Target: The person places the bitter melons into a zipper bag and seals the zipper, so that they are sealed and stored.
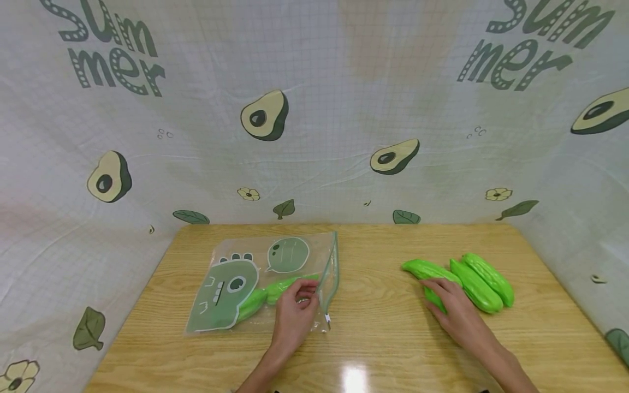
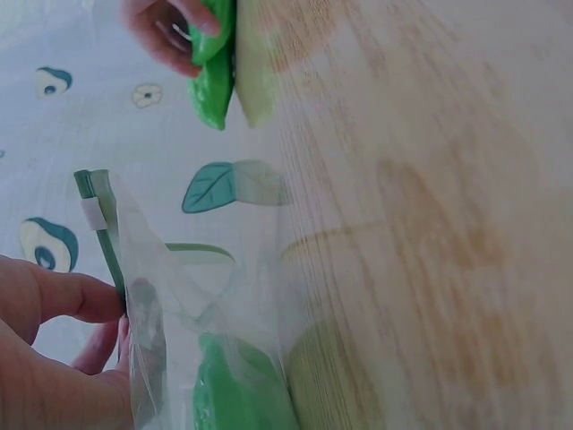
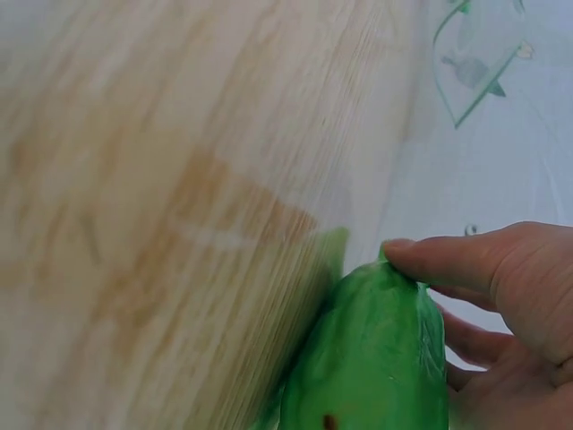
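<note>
In the head view, the left hand (image 1: 294,314), left of centre, pinches the clear zip bag (image 1: 262,275) by its open edge; two vegetables (image 1: 290,287) lie inside, end to end. At right of the frame, the right hand (image 1: 457,314) grips a green gourd (image 1: 434,300) between thumb and fingers. Three more gourds (image 1: 475,286) lie just beside that hand on the wooden counter (image 1: 373,327). An avocado-print cloth (image 1: 324,109) hangs behind.

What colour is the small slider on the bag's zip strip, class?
The slider is white, showing best in the left wrist view.
</note>
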{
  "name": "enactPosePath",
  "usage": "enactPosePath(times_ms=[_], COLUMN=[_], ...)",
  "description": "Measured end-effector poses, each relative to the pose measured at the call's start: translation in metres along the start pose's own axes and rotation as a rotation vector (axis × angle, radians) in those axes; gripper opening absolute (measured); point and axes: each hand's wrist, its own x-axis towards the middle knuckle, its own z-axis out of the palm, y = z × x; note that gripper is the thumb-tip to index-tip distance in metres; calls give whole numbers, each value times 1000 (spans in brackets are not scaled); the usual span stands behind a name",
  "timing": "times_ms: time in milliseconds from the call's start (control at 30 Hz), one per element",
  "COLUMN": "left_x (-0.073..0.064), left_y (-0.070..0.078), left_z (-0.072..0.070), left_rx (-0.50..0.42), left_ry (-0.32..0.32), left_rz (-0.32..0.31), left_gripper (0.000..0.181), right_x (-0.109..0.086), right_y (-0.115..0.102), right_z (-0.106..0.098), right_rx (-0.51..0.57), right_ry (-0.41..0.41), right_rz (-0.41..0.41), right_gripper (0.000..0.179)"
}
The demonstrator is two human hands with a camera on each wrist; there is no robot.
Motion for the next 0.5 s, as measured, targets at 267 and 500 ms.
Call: enactPosePath(times_ms=[267, 500], left_x=[0, 0], left_y=[0, 0], left_z=[0, 0], left_rx=[1, 6], left_ry=[2, 2], left_rz=[4, 6], left_gripper=[23, 23], right_x=[1, 2], right_y=[1, 0], right_z=[-1, -3], right_rx=[-7, -22], right_ry=[-13, -17], right_rz=[1, -3], right_gripper=[57, 54])
